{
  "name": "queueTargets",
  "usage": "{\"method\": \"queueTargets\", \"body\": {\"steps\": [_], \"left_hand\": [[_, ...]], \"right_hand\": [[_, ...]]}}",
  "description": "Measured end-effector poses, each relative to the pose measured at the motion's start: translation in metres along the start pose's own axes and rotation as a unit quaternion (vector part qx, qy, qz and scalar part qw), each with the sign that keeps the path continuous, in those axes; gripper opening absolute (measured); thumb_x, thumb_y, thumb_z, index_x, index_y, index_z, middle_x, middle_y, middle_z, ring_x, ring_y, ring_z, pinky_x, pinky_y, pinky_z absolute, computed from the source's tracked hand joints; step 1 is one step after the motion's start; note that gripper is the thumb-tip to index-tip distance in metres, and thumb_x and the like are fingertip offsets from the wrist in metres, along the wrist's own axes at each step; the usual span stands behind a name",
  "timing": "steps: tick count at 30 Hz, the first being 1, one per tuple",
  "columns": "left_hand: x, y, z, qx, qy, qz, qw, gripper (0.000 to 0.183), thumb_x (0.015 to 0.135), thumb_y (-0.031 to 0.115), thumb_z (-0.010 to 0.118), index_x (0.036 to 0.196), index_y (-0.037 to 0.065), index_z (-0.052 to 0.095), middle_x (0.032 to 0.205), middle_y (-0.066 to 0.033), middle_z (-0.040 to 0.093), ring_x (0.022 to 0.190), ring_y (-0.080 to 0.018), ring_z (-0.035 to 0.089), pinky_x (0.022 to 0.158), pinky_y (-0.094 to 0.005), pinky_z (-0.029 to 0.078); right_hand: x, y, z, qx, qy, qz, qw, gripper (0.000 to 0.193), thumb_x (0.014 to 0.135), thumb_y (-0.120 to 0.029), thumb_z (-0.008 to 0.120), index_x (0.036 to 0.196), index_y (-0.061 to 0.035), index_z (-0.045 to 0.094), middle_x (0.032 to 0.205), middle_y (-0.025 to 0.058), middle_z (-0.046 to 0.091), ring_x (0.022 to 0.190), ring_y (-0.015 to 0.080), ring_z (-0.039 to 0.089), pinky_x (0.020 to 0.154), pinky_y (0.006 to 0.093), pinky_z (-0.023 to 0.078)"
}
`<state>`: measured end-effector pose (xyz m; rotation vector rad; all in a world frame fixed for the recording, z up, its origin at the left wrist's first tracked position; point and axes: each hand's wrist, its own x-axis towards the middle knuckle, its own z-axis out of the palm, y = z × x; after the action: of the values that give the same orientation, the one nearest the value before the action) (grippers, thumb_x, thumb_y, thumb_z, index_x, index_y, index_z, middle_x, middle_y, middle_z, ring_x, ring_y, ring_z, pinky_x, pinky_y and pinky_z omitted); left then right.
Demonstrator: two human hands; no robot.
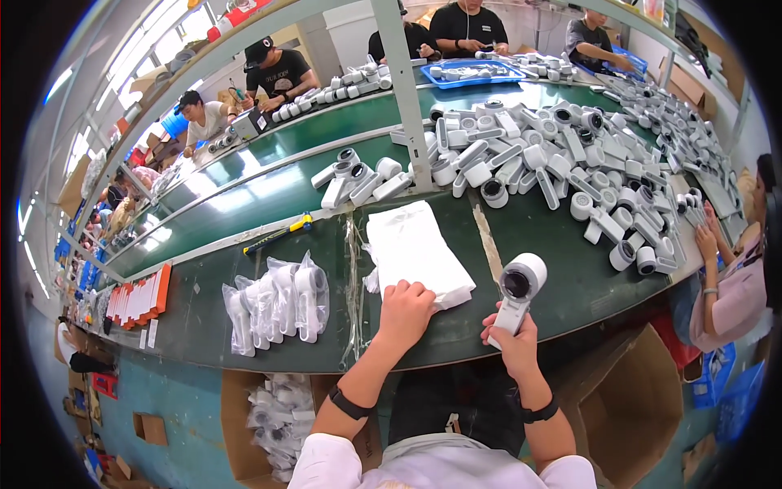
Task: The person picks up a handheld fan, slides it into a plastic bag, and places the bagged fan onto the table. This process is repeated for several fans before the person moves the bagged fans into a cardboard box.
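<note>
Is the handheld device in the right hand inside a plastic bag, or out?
Out: the white handheld device shows bare surfaces, unlike the film-wrapped devices farther left.

Bagged devices (306,297) left of stack (415,244)

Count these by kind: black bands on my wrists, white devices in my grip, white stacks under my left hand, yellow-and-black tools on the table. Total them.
Black wristbands: 2
Gripped white device: 1
White stack: 1
Yellow-and-black tool: 1
Total: 5

Bright light glares off the green belt (281,184) — edges bow, corners blacken.
</note>
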<state>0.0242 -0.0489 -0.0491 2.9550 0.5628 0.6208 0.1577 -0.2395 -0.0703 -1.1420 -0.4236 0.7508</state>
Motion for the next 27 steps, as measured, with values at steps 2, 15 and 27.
{"method": "queueTargets", "body": {"steps": [2,15,27], "left_hand": [[0.002,-0.002,0.003,-0.002,0.008,0.003,1.000,0.012,0.078,0.022,0.074,0.083,0.014,0.068,0.085,-0.0007,0.062,0.086,-0.0235,0.057,0.077,-0.0383,0.042],[0.016,-0.010,-0.012,-0.211,0.025,-0.078,0.974,0.013,0.087,0.009,0.064,0.094,0.000,0.069,0.090,-0.0163,0.068,0.086,-0.0313,0.063,0.076,-0.0398,0.050],[0.026,-0.018,-0.024,-0.339,0.078,-0.201,0.916,0.013,0.088,0.007,0.061,0.096,0.001,0.069,0.084,-0.0077,0.067,0.071,-0.0121,0.060,0.063,-0.0268,0.048]], "right_hand": [[-0.003,0.000,0.004,0.003,-0.001,0.018,1.000,0.045,0.078,0.006,0.058,0.123,0.0024,0.049,0.094,0.0129,0.066,0.074,0.0196,0.065,0.064,0.0330,0.055],[0.001,0.012,0.026,-0.039,0.023,-0.001,0.999,0.025,0.075,0.003,0.068,0.098,-0.0037,0.061,0.088,0.0029,0.063,0.073,0.0107,0.058,0.066,0.0262,0.047],[0.042,0.003,0.073,-0.190,0.069,-0.061,0.977,0.043,0.071,-0.011,0.079,0.107,-0.0002,0.057,0.091,0.0078,0.065,0.082,0.0151,0.061,0.074,0.0307,0.050]]}}
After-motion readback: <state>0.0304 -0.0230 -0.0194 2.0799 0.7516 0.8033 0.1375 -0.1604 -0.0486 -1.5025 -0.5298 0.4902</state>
